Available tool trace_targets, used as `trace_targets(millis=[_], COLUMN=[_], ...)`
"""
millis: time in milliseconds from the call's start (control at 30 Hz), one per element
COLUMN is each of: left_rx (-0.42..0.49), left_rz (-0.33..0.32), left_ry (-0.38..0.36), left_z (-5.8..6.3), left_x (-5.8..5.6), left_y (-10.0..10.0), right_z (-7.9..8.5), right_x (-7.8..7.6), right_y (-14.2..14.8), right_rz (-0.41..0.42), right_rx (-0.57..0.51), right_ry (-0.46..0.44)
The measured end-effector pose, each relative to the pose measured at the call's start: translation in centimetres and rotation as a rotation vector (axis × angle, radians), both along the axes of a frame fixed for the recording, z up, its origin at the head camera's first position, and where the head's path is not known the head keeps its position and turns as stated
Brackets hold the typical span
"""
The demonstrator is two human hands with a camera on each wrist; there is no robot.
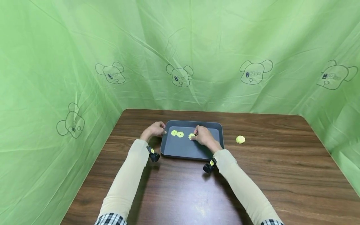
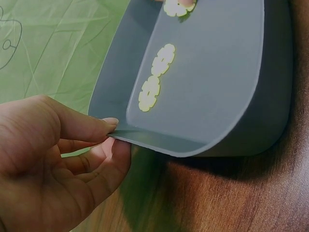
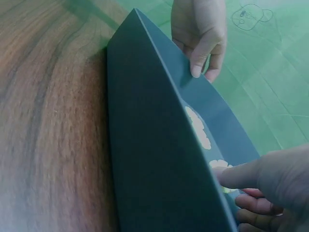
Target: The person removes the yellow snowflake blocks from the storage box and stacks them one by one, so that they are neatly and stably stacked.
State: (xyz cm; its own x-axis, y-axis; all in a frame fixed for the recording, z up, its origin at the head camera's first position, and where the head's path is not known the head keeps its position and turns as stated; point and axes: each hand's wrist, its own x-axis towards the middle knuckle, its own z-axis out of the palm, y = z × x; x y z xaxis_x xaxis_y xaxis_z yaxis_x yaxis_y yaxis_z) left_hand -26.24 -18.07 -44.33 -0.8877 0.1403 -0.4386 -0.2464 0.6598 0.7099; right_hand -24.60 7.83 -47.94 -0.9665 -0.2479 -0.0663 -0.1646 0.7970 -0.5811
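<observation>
A dark grey rectangular baking tray (image 1: 182,148) stands on the table. My left hand (image 1: 154,129) pinches its left rim between thumb and fingers, as the left wrist view shows up close. Inside the tray two thin, pale yellow-green flower-shaped slices lie side by side, a left one (image 1: 174,132) and a right one (image 1: 180,134), with scalloped edges and small centre holes. To their right, my right hand (image 1: 205,137) reaches over the front wall and pinches a third flower-shaped slice (image 1: 191,136) low over the tray floor. Its thumb lies across the slice and partly hides it.
A small pile of similar pale yellow-green slices (image 1: 240,139) lies on the brown wooden table (image 1: 281,162), right of the tray. Green cloth (image 1: 213,47) with printed bear outlines hangs behind and beside the table. A small black camera sits on each wrist.
</observation>
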Motion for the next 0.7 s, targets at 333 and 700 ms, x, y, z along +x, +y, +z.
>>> trace_targets(millis=[333,700], left_rx=[0.003,-0.014], left_rz=[0.011,-0.003], left_ry=[0.004,0.005], left_z=[0.3,0.0], left_x=[0.3,0.0], left_y=[0.2,0.0], right_z=[0.6,2.6], right_x=[0.4,1.2], right_y=[1.9,3.5], right_rz=[0.079,0.005], right_rx=[-0.077,-0.175], right_ry=[-0.041,-0.068])
